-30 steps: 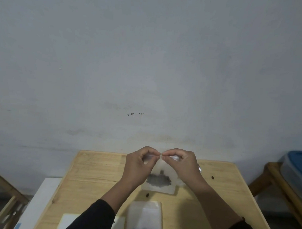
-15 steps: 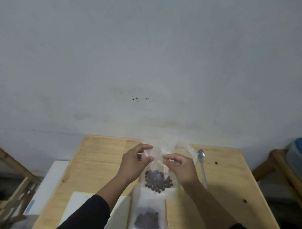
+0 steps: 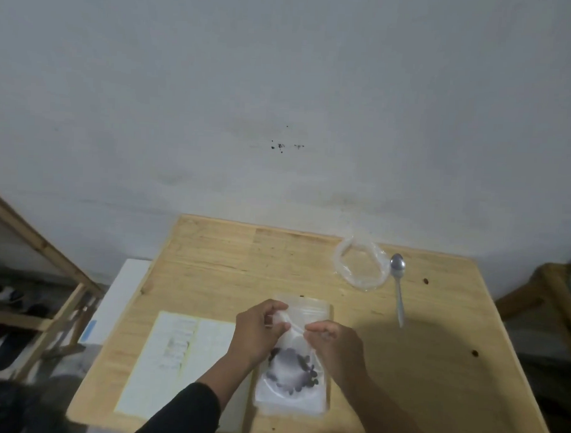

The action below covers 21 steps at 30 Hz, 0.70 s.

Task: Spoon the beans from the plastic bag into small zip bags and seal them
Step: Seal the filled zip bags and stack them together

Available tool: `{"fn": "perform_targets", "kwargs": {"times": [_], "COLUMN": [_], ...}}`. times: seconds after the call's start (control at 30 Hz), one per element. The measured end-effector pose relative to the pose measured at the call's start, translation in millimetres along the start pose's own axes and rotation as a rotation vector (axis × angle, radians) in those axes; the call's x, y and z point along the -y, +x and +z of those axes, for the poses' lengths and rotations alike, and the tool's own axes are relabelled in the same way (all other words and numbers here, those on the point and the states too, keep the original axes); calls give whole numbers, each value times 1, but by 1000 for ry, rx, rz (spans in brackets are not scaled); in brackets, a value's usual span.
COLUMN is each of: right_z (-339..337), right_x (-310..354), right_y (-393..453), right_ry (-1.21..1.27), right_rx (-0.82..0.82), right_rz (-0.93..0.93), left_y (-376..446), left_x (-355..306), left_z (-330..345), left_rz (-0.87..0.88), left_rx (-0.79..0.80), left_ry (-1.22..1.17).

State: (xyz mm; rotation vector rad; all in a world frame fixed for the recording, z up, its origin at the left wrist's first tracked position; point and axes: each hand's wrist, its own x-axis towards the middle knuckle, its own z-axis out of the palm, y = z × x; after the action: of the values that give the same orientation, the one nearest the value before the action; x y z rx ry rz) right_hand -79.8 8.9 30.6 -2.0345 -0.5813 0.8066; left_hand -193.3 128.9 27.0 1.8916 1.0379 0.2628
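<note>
At the near middle of the wooden worktop (image 3: 211, 265), a small zip bag (image 3: 293, 372) is held up between the two hands, its lower half dark with beans (image 3: 300, 367). The picture is blurred here, and there seems to be a second small bag lying flat under or just behind the first; I cannot tell them apart cleanly. The left hand (image 3: 257, 332) has its fingers curled and pinches the top edge of the bag at its left corner. The right hand (image 3: 334, 344) does the same on the right side, thumb and fingers closed on the strip at the bag's mouth. The two sets of fingertips sit near each other along that top edge. Whether the zip is pressed closed I cannot make out.

Just left of the hands, a pale sheet of paper (image 3: 179, 352) lies flat on the worktop, partly under the left forearm in its dark sleeve (image 3: 186, 413). Toward the far right corner rests a crumpled clear plastic bag (image 3: 360, 267), open and slack, and just beside it on its right a metal spoon (image 3: 398, 285) lies with the bowl toward the wall. A few loose dark beans are scattered on the wood to the right. A grey wall (image 3: 282, 86) stands behind, with wooden furniture at both sides.
</note>
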Motion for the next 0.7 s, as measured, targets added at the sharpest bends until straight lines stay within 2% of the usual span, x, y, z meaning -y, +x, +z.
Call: {"fn": "perform_targets", "kwargs": {"times": [0.23,0.37,0.7], "right_z": [-1,10,143], "right_x": [3,15,84], "right_y": [6,10,-32], "right_ry": [109,101,246], "right_rx": [22,0,-186], "right_rz": [-40,-77,-82], "left_y": [-4,2,-4], "left_x": [-2,3,72], "left_z": [-3,-18,-153], "left_rz": [-6,20,160], "left_rx": [-111,-119,5], "left_ry": [-21,-57,-88]}}
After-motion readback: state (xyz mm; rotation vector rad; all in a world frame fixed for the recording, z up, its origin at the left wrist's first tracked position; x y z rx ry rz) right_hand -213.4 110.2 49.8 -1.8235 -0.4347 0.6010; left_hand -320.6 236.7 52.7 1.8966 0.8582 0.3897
